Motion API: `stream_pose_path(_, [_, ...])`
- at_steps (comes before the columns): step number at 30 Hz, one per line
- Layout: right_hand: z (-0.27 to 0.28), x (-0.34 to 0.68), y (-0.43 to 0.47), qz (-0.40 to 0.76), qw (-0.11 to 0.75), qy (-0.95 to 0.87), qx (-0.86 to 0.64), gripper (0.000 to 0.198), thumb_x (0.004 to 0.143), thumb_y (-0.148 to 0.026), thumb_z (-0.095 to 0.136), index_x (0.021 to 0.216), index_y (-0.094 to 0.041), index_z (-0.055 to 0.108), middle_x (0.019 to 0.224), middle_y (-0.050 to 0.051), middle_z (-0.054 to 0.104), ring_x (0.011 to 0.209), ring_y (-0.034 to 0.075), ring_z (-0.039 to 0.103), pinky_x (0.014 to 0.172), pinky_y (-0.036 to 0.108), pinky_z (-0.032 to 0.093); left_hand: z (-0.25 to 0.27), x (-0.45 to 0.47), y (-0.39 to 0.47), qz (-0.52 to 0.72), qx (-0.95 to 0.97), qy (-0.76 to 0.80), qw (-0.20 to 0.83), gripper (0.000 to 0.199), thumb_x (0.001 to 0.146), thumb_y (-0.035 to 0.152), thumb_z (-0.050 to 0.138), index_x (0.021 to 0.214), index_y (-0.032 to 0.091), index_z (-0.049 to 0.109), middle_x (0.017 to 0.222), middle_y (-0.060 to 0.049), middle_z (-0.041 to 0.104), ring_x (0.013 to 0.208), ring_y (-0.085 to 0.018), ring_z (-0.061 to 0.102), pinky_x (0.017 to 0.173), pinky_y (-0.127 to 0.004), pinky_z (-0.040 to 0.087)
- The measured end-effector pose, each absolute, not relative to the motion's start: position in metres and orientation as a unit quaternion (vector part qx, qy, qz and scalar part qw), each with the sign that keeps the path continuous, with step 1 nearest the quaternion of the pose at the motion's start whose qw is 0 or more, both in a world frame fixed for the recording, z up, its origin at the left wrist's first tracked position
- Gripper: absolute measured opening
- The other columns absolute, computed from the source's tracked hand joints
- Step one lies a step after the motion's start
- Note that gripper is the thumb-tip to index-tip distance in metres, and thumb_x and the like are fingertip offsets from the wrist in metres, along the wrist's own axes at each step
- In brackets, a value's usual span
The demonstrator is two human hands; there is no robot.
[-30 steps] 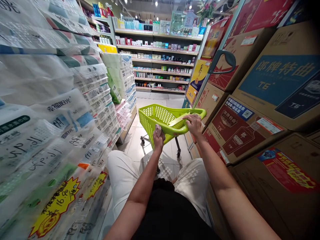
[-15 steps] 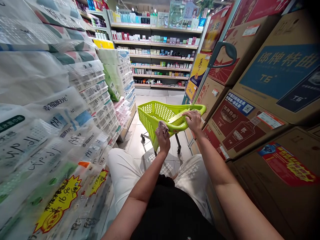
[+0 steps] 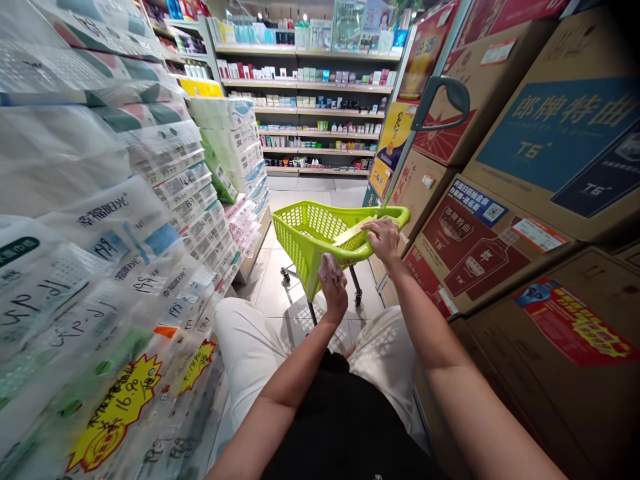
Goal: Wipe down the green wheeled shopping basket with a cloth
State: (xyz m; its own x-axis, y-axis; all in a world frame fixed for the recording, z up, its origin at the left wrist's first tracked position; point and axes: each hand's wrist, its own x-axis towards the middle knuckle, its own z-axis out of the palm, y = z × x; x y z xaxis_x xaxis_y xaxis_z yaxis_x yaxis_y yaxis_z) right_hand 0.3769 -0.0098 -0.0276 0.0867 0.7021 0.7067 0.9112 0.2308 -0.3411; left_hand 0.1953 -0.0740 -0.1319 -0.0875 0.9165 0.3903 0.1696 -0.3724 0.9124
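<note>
A lime-green plastic shopping cart with perforated walls stands in front of my knees on dark legs and casters. Its basket shows only a pale flap inside. My right hand is closed over the cart's near rim at the right, steadying against the handle bar. Just below that rim, my left hand is closed around a crumpled greyish-pink cloth, bunched above the fingers close to the cart's near end. Whether the cloth touches the cart I cannot tell.
Stacked tissue packs crowd the left side. Cardboard drink cartons rise on the right, with a grey-blue trolley handle leaning before them. Shelves of small boxed goods close off the far end beyond the tiled floor.
My left hand with the cloth has moved down and slightly right, from the cart's near rim to below it. My right hand keeps its place on the rim.
</note>
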Motion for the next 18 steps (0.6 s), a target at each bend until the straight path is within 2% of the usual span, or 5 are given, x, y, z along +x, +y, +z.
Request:
stream_pose_path(3, [-0.027,0.377,-0.010,-0.124,0.422,-0.661,-0.607,0.036,0.086,-0.020,0.051,0.101,-0.032,0.082,0.111,-0.001,0.079,0.113,0.027,0.060,0.108,0.046,0.039,-0.132,0.189,-0.074,0.569,0.576,0.480,0.338,0.073,0.098,0.024,0.047,0.167,0.023,0.021,0.175,-0.007,0.018,0.164,-0.025,0.003,0.133,-0.049,0.003])
stream_pose_path(5, [-0.027,0.377,-0.010,-0.124,0.424,-0.660,-0.607,0.036,0.086,-0.019,0.051,0.099,-0.032,0.082,0.111,-0.001,0.079,0.113,0.027,0.061,0.108,0.047,0.039,-0.129,0.186,-0.075,0.567,0.587,0.471,0.334,0.073,0.097,0.024,0.050,0.165,0.023,0.026,0.173,-0.007,0.024,0.163,-0.028,0.009,0.133,-0.050,0.003])
stream_pose_path(11, [-0.028,0.381,-0.010,-0.126,0.418,-0.665,-0.606,0.036,0.087,-0.019,0.050,0.099,-0.031,0.081,0.112,-0.001,0.079,0.113,0.026,0.061,0.109,0.045,0.039,-0.125,0.184,-0.081,0.532,0.674,0.412,0.305,0.059,0.090,0.021,0.055,0.149,0.024,0.056,0.163,-0.009,0.044,0.159,-0.035,0.021,0.132,-0.058,0.009])
stream_pose_path(13, [-0.027,0.381,-0.010,-0.129,0.410,-0.668,-0.608,0.036,0.087,-0.020,0.049,0.100,-0.031,0.081,0.112,-0.001,0.079,0.113,0.027,0.060,0.108,0.045,0.039,-0.127,0.181,-0.074,0.545,0.661,0.425,0.291,0.059,0.091,0.020,0.052,0.150,0.023,0.055,0.162,-0.010,0.046,0.158,-0.034,0.023,0.131,-0.058,0.012])
stream_pose_path(18, [-0.026,0.377,-0.012,-0.112,0.413,-0.669,-0.608,0.038,0.087,-0.019,0.050,0.106,-0.032,0.080,0.113,0.000,0.078,0.114,0.028,0.060,0.110,0.047,0.038,-0.142,0.170,-0.048,0.595,0.579,0.468,0.303,0.078,0.087,0.016,0.055,0.162,0.023,0.036,0.163,-0.013,0.041,0.153,-0.029,0.034,0.129,-0.049,0.025])
